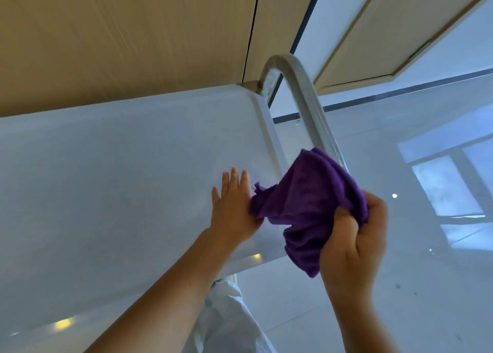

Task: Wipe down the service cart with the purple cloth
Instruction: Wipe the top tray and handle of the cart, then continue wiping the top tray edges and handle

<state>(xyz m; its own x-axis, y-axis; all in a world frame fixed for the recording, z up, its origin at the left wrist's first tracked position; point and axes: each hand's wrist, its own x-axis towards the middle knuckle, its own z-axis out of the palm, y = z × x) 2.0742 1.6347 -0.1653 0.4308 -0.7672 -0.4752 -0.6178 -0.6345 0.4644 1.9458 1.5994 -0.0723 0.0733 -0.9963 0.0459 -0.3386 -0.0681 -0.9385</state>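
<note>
The crumpled purple terry cloth [309,208] hangs bunched over the right end of the white, smooth-topped service cart [120,187], just beside its rounded raised rim. The right hand [354,240] grips the cloth's outer folds with curled fingers; the left hand [233,206] lies flat with straight fingers on the cart top, its thumb side touching the cloth. A curved grey metal handle [301,96] rises behind the cloth. Glossy white floor tiles [426,286] spread rightward; pale wood panels [120,38] back the cart.
</note>
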